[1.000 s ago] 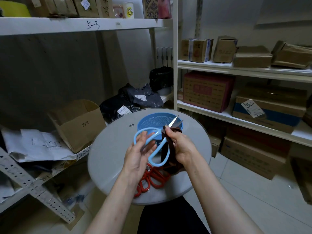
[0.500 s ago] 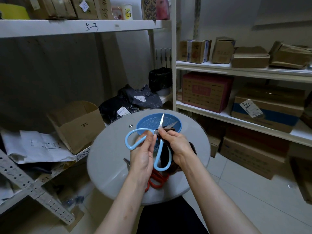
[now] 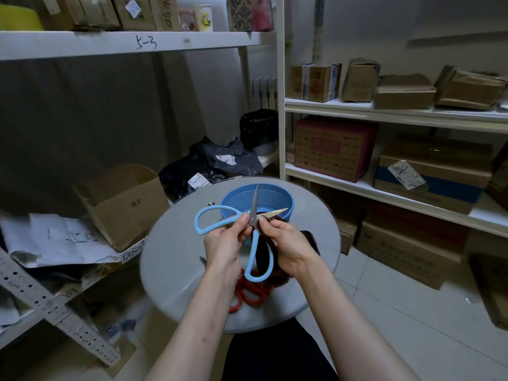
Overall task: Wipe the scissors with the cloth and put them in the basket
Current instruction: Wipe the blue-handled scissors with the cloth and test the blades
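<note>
Noted: scissors (image 3: 252,219) spread open, pinched near pivot by left hand (image 3: 223,250); right hand (image 3: 287,243), fingers grasping cloth (image 3: 312,240); basket (image 3: 284,213) at 12 o'clock.

The room is dim and the light is soft; it looks to come from above the round table (image 3: 176,243), whose top is the palest spot, with a faint shine near its front edge; left of the table, the space under the shelf (image 3: 82,42) is deep grey shadow; right of the table, the floor tiles (image 3: 412,312) are lighter; over the table, one blade of the scissors (image 3: 254,221) glows yellowish; the cloth (image 3: 312,239) is so dark that its folds do not show; far from the table, straight shelf lines bend and the boxes (image 3: 404,92) look smeared.
</note>
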